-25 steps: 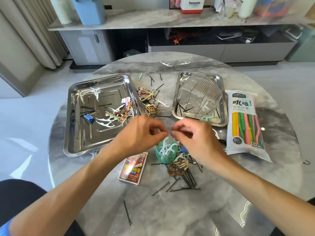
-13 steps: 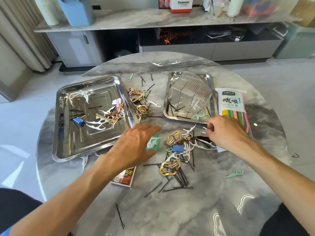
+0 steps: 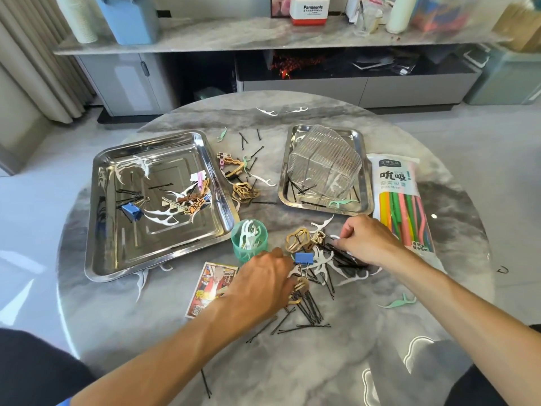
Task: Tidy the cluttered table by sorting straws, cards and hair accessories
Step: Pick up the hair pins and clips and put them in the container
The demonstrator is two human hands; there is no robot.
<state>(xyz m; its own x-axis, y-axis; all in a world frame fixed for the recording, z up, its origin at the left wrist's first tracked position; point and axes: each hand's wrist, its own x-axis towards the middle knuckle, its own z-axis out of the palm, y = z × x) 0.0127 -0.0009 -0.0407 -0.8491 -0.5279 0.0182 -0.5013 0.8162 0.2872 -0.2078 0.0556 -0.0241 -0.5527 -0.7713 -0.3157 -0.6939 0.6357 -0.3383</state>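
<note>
The right hand [image 3: 367,240] is pinching at the black hairpins [image 3: 341,254] piled at centre frame on the tabletop [image 3: 322,361]; the left hand [image 3: 263,284] is lying over a gold clip [image 3: 298,291], its grip hidden. A green cup [image 3: 248,240] is standing just above it, beside the card pack [image 3: 207,288]. The straw pack [image 3: 401,200] is lying at the right, two steel trays [image 3: 117,253] above.

Marble sideboard [image 3: 263,39], beige curtain [image 3: 35,63]

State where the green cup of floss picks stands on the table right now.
In the head view, the green cup stands near the table's middle, just off the large tray's near right corner, beyond the left hand and the card pack.
</note>
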